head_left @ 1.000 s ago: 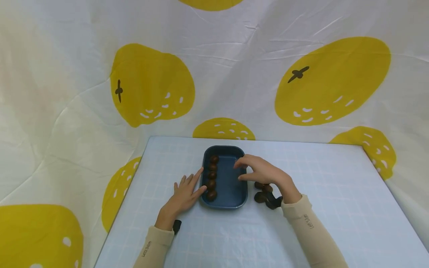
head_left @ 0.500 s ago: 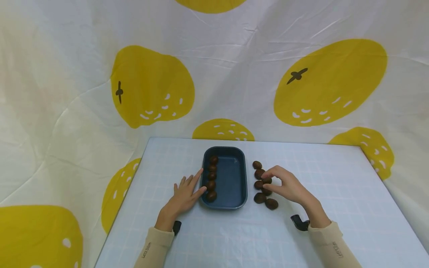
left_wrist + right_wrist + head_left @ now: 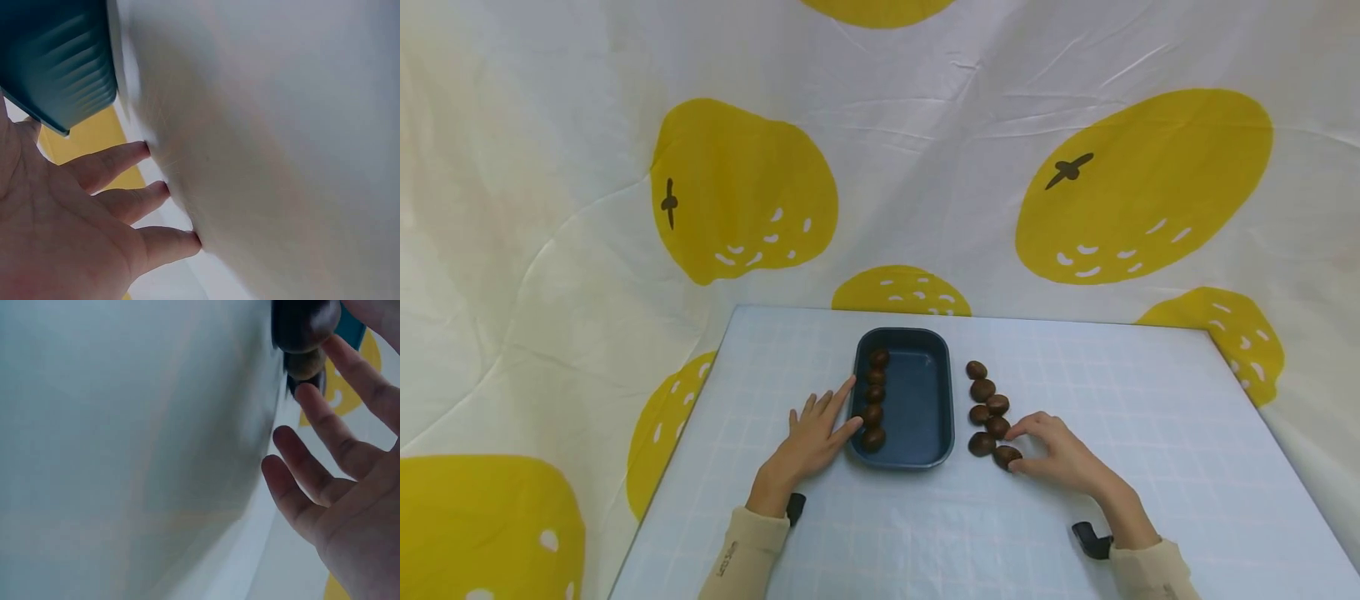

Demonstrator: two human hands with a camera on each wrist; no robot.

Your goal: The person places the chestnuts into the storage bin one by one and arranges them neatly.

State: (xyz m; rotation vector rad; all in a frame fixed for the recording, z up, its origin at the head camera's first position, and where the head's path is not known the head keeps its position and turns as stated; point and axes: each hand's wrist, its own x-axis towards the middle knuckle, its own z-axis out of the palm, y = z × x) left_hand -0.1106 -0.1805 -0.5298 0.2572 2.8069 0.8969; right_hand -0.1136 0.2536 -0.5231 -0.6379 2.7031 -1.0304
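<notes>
A dark blue rectangular tray (image 3: pixel 917 400) lies on the table, with a column of brown chestnuts (image 3: pixel 875 395) along its left side. My left hand (image 3: pixel 811 442) rests beside it, fingers spread, index finger and thumb at the tray's left rim; the left wrist view shows other fingertips (image 3: pixel 190 240) down on the tabletop. Right of the tray lies a loose group of several chestnuts (image 3: pixel 982 390). My right hand (image 3: pixel 1060 454) is at the near end of that group, thumb and index finger apart on either side of the nearest chestnut (image 3: pixel 1007 457). Its other fingers (image 3: pixel 287 478) are loosely extended.
A pale checked cloth covers the table (image 3: pixel 1120 392). Behind and around it hangs a white curtain (image 3: pixel 925 208) with large yellow fruit prints. Black camera mounts (image 3: pixel 1092 540) sit at the wrists.
My right hand has moved from over the tray's right side out to the loose chestnuts, then nearer along them to the closest one. My left hand has stayed at the rim.
</notes>
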